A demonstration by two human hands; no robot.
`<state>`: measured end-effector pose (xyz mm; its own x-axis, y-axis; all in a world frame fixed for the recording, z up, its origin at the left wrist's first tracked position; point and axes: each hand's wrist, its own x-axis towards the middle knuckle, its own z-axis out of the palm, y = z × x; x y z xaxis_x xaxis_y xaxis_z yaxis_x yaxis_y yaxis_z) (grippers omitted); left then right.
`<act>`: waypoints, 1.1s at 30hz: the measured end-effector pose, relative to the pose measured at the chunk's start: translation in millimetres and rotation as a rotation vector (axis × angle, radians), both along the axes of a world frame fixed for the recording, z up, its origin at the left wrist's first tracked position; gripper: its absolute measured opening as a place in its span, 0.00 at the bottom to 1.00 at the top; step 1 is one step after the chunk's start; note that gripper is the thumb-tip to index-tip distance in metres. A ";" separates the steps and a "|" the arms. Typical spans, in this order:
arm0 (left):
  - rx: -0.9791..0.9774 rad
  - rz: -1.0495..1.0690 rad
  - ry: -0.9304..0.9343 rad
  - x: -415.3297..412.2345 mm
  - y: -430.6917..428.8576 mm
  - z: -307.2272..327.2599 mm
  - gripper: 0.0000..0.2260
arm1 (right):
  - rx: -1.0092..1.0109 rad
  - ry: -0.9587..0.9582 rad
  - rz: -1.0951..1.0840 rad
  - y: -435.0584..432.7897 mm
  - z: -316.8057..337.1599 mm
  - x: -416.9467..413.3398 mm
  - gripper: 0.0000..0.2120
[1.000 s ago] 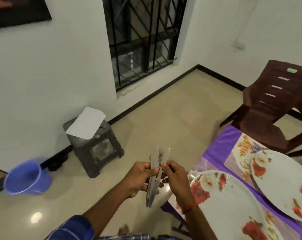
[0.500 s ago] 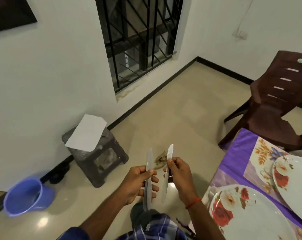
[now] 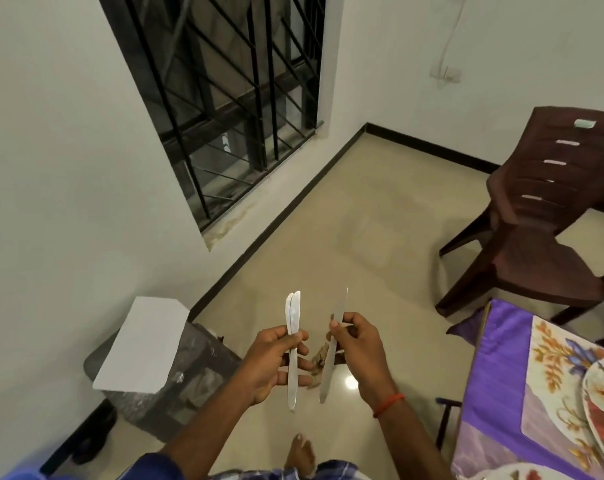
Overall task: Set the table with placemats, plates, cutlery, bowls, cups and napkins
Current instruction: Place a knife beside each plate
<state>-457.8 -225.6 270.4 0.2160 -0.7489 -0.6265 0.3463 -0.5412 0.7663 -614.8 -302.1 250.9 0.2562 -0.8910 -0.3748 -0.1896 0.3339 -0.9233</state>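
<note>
Head view: both hands are up in front of the body, over bare floor, off the table's edge.

- Left hand [image 3: 272,362] grips what looks like two table knives [image 3: 293,313] stacked flat together; two rounded tips show at the top.
- Right hand [image 3: 361,351] pinches a single knife [image 3: 328,372] between thumb and fingertips, seen nearly edge-on.
- All the knives run 12 to 6 o'clock, tips at 12; the single knife leans slightly toward 1. The two sets are apart, not touching.

Key relation: the table [image 3: 494,348], under a purple cloth, lies at 3 to 4 o'clock from the hands. The right hand is the nearer one. A floral placemat [image 3: 549,368] carries a flowered plate [image 3: 601,393]; a second plate's rim shows at the bottom edge.

My reading: cutlery is sorted and ready to go beside the plates. No cutlery, bowls, cups or napkins show on the visible part of the table.

Around: a brown plastic chair [image 3: 535,265] at 2 o'clock, close to the table's far corner. A dark stool [image 3: 203,372] with a white sheet [image 3: 144,344] at 9 o'clock. Nothing stands between the hands and the table.
</note>
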 end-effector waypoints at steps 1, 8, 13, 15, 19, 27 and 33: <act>0.003 -0.006 0.005 2.7 -11.4 -0.1 0.08 | 0.001 -0.005 -0.031 -10.2 0.6 1.6 0.04; 0.021 -0.094 -0.028 14.8 -79.6 -5.3 0.09 | -0.010 0.027 -0.114 -54.0 -0.9 -0.1 0.04; 0.023 -0.160 0.010 15.0 -138.9 -12.4 0.10 | 0.007 0.062 -0.228 -85.6 -7.8 -9.3 0.04; 0.020 -0.195 0.030 14.7 -166.0 -14.7 0.10 | 0.009 0.073 -0.278 -105.1 -8.9 -11.6 0.04; 0.015 -0.278 0.038 20.0 -228.6 -18.1 0.10 | 0.010 0.080 -0.358 -155.5 -9.5 -8.5 0.04; -0.002 -0.454 0.056 38.4 -366.5 0.5 0.10 | 0.000 0.050 -0.486 -271.3 6.0 17.4 0.04; -0.007 -0.520 0.044 49.4 -440.7 4.2 0.10 | -0.028 0.021 -0.663 -325.3 16.2 31.7 0.05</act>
